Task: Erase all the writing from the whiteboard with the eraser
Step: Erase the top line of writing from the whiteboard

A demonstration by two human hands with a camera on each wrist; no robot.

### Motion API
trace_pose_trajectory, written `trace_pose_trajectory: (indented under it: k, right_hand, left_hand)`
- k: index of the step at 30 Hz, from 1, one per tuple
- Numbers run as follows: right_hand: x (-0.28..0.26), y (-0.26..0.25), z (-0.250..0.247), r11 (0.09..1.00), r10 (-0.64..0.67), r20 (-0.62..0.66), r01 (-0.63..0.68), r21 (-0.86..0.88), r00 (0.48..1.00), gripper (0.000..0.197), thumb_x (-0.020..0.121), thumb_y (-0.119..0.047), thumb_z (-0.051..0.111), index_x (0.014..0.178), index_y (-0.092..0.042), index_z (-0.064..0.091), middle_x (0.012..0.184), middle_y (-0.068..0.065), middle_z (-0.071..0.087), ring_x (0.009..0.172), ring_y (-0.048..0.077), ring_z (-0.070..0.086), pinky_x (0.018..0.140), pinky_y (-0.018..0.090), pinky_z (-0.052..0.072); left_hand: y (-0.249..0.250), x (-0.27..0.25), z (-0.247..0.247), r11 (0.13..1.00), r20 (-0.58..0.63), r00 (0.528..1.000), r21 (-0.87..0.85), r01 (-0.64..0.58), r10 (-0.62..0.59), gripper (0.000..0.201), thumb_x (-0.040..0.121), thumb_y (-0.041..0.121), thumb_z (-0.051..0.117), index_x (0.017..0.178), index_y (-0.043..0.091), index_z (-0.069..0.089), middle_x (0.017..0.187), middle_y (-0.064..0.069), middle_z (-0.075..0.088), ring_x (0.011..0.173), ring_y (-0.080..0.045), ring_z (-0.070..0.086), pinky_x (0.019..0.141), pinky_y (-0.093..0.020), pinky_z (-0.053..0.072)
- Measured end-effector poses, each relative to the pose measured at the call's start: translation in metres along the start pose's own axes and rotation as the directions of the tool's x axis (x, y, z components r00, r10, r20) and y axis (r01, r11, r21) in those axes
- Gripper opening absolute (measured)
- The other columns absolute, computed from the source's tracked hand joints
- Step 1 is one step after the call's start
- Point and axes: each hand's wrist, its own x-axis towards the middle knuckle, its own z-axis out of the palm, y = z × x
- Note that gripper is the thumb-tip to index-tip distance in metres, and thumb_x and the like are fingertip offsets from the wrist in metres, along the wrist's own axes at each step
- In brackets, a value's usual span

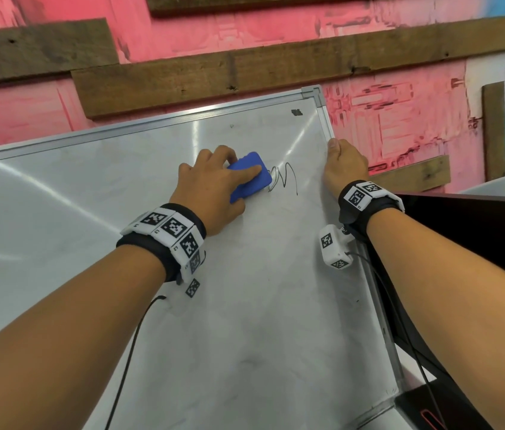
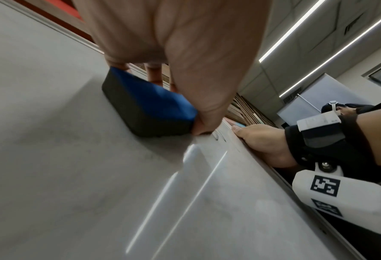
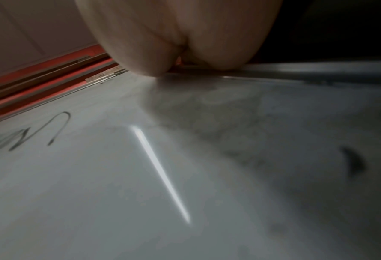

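Tilted whiteboard (image 1: pixel 245 305) nearest, left hand (image 1: pixel 211 187) gripping blue eraser (image 1: pixel 249 175) pressed flat at board centre, black scribble (image 1: pixel 284 178) touching eraser at 3 o'clock, right hand (image 1: pixel 344 166) curled over frame at 2 o'clock, pink planked wall (image 1: pixel 400 119) beyond.

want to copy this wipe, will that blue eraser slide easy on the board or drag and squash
The blue eraser probably glides: the whiteboard looks glossy, with sharp light streaks. Its dark pad sits flat, so tipping seems unlikely. The left hand holds it by fingers and thumb alone, suggesting it is light; softness cannot be told.
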Motion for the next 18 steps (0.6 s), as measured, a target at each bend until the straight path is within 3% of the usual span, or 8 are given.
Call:
trace_pose_trajectory:
  k: [3, 7, 10, 13, 18]
  right_hand:
    - [0.0, 0.0007, 0.0008, 1.0, 0.005, 0.004, -0.005, -0.003, 1.0, 0.039, 0.106, -0.035, 0.031, 0.084, -0.008, 0.048, 0.068, 0.0, 0.044, 0.057, 0.009, 0.038, 0.043, 0.013, 0.028]
    - [-0.0008, 0.0006, 0.0013, 1.0, 0.003, 0.0, -0.003, 0.006, 1.0, 0.038, 0.106, -0.034, 0.031, 0.083, -0.008, 0.047, 0.067, -0.001, 0.043, 0.057, 0.009, 0.038, 0.045, 0.016, 0.029]
    - [-0.0002, -0.0002, 0.0, 1.0, 0.012, 0.005, -0.012, 0.008, 1.0, 0.038, 0.106, -0.035, 0.031, 0.083, -0.009, 0.047, 0.068, -0.001, 0.043, 0.057, 0.009, 0.038, 0.044, 0.016, 0.025]
    - [0.0005, 0.0005, -0.0009, 1.0, 0.019, 0.012, -0.019, 0.006, 1.0, 0.039, 0.106, -0.036, 0.03, 0.085, -0.009, 0.048, 0.07, 0.0, 0.045, 0.059, 0.01, 0.039, 0.052, 0.028, 0.026]
    - [0.0006, 0.0006, 0.0008, 1.0, 0.026, 0.019, -0.026, 0.008, 0.999, 0.038, 0.106, -0.037, 0.03, 0.085, -0.01, 0.047, 0.072, 0.0, 0.046, 0.06, 0.012, 0.04, 0.054, 0.029, 0.026]
  left_hand:
    - [0.007, 0.0001, 0.0058, 1.0, -0.037, 0.999, 0.017, 0.007, -0.006, 0.058, 0.09, 0.033, 0.062, 0.144, 0.042, 0.043, 0.141, -0.003, 0.038, 0.119, -0.029, 0.039, 0.092, -0.048, 0.034]
    - [0.0039, 0.0018, 0.0053, 0.988, 0.08, 0.985, 0.015, -0.156, 0.154, 0.057, 0.089, 0.03, 0.062, 0.14, 0.051, 0.046, 0.142, 0.003, 0.038, 0.122, -0.025, 0.038, 0.097, -0.045, 0.027]
    - [0.0003, 0.0043, 0.0021, 0.998, -0.003, 0.998, -0.015, -0.068, 0.068, 0.056, 0.089, 0.033, 0.063, 0.141, 0.047, 0.047, 0.138, -0.001, 0.042, 0.12, -0.027, 0.041, 0.097, -0.047, 0.031]
    - [0.0037, 0.0034, 0.0072, 0.999, -0.097, 0.995, -0.017, 0.028, -0.03, 0.056, 0.089, 0.034, 0.063, 0.142, 0.042, 0.047, 0.136, -0.005, 0.042, 0.118, -0.029, 0.041, 0.096, -0.047, 0.031]
    - [0.0015, 0.0062, 0.0056, 0.994, -0.046, 0.993, -0.009, -0.108, 0.108, 0.053, 0.087, 0.027, 0.066, 0.136, 0.045, 0.055, 0.134, 0.0, 0.043, 0.122, -0.026, 0.037, 0.103, -0.047, 0.025]
